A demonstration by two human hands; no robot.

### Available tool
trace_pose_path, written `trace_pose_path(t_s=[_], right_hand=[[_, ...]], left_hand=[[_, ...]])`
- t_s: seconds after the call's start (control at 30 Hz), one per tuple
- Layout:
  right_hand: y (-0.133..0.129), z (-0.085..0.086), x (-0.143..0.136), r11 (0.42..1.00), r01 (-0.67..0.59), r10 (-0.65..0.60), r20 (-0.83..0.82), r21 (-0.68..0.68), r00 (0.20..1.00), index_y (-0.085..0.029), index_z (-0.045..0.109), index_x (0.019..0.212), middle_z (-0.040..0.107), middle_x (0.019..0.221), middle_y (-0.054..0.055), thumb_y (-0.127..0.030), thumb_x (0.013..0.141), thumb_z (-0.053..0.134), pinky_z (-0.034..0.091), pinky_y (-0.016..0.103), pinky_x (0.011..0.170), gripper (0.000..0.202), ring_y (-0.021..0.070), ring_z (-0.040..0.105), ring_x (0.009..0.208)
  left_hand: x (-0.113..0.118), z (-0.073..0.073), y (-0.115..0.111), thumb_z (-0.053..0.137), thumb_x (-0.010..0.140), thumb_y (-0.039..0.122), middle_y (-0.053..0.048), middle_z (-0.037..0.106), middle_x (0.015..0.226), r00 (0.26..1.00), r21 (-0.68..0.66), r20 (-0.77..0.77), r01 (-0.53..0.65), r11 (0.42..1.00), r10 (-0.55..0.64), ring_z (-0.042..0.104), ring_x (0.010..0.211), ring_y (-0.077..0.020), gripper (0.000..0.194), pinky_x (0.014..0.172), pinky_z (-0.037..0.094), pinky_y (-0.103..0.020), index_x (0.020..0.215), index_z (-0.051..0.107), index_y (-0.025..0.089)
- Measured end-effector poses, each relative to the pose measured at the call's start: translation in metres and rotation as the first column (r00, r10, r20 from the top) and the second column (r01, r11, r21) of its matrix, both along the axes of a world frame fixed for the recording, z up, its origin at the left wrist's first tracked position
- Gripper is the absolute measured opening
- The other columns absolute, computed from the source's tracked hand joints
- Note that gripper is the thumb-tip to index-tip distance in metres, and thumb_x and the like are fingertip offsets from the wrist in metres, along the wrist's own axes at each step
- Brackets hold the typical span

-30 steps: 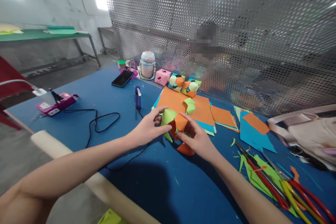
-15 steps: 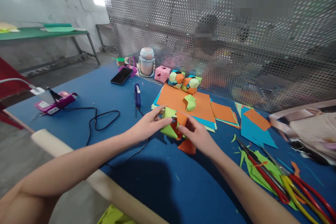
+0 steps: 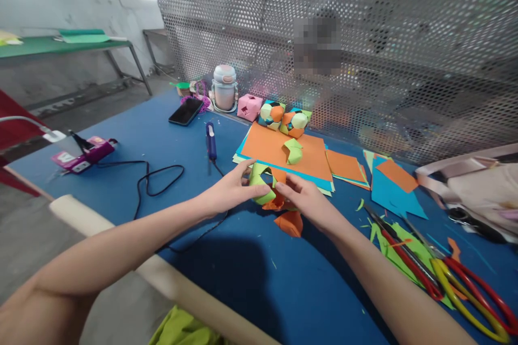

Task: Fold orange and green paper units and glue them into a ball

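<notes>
Both hands hold a folded green and orange paper piece point(image 3: 259, 175) above the blue table. My left hand point(image 3: 237, 188) grips its green side between thumb and fingers. On the orange side, my right hand point(image 3: 301, 194) pinches it with the thumb in front. A loose orange folded piece point(image 3: 290, 223) lies just below my right hand. Behind the hands, a green folded piece point(image 3: 293, 151) rests on a stack of orange and blue sheets point(image 3: 265, 143). Two multicoloured paper balls point(image 3: 272, 114) stand at the back beside a pink paper cube point(image 3: 249, 107).
A purple-blue glue gun point(image 3: 211, 141) with a black cord, a phone point(image 3: 186, 111), a bottle point(image 3: 224, 89) and a purple power strip point(image 3: 84, 155) are on the left. Scissors point(image 3: 465, 285) and green scraps lie right. A person shows behind the perforated metal panel point(image 3: 251, 21).
The held paper piece has turned slightly, and its green part and opening now face the camera more. Both hands still grip it. The view has shifted a little.
</notes>
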State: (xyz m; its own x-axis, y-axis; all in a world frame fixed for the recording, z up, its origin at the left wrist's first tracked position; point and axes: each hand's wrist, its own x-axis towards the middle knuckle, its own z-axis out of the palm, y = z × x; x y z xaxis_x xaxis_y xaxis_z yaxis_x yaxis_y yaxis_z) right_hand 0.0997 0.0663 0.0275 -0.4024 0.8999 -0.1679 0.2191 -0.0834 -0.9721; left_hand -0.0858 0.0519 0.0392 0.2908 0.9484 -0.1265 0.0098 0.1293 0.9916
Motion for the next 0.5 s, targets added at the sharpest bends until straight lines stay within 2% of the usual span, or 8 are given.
trace_pose_path(t_s=[0.1,0.2,0.33,0.4,0.5], right_hand=[[-0.0014,0.0005,0.0002,0.999,-0.002,-0.001,-0.063,-0.051,0.998,-0.021,0.056,0.095,0.062,0.094,0.005,-0.049,0.076,0.062,0.057,0.038,0.067,0.033,0.0179,0.063,0.074],[-0.0026,0.0012,0.002,0.997,-0.02,0.009,-0.132,-0.08,0.991,-0.024,0.056,0.106,0.062,0.109,0.006,-0.044,0.078,0.062,0.057,0.039,0.073,0.035,0.0204,0.065,0.084],[-0.0026,0.0038,0.0044,0.993,-0.093,0.076,-0.204,-0.075,0.976,-0.026,0.053,0.116,0.052,0.129,0.006,-0.038,0.079,0.061,0.055,0.038,0.08,0.04,0.0227,0.061,0.101],[-0.0024,0.0058,0.0048,0.99,-0.134,0.121,-0.204,-0.049,0.971,-0.025,0.051,0.119,0.049,0.132,0.006,-0.033,0.078,0.061,0.053,0.036,0.083,0.043,0.0208,0.061,0.1],[-0.0025,0.0066,0.0054,0.982,-0.188,0.183,-0.207,-0.007,0.961,-0.026,0.047,0.125,0.046,0.133,0.006,-0.025,0.074,0.064,0.051,0.032,0.08,0.053,0.0153,0.061,0.089]], left_hand=[[0.0006,-0.0022,-0.0001,0.072,0.066,0.029,-0.013,0.046,0.129,1.0,-0.008,0.003,-0.016,1.0,0.016,0.055,0.1,-0.0212,0.077,0.086,0.047,-0.038,0.134,0.037,0.018],[0.001,-0.0014,0.0001,0.072,0.066,0.028,-0.014,0.046,0.128,0.999,-0.007,-0.008,-0.047,0.999,0.047,0.056,0.095,-0.0195,0.074,0.084,0.047,-0.037,0.132,0.04,0.018],[0.0012,0.0017,0.0009,0.072,0.066,0.027,-0.013,0.051,0.122,0.997,-0.036,0.029,-0.077,0.996,0.078,0.058,0.09,-0.0178,0.068,0.08,0.048,-0.036,0.128,0.045,0.018],[0.0007,0.0021,0.0019,0.072,0.066,0.026,-0.012,0.052,0.12,0.994,-0.061,0.06,-0.091,0.994,0.094,0.059,0.089,-0.0174,0.065,0.08,0.049,-0.034,0.125,0.047,0.017],[-0.0011,-0.0001,0.0044,0.07,0.067,0.023,-0.012,0.053,0.121,0.99,-0.088,0.088,-0.1,0.991,0.108,0.059,0.093,-0.0175,0.064,0.083,0.047,-0.032,0.125,0.045,0.016]])
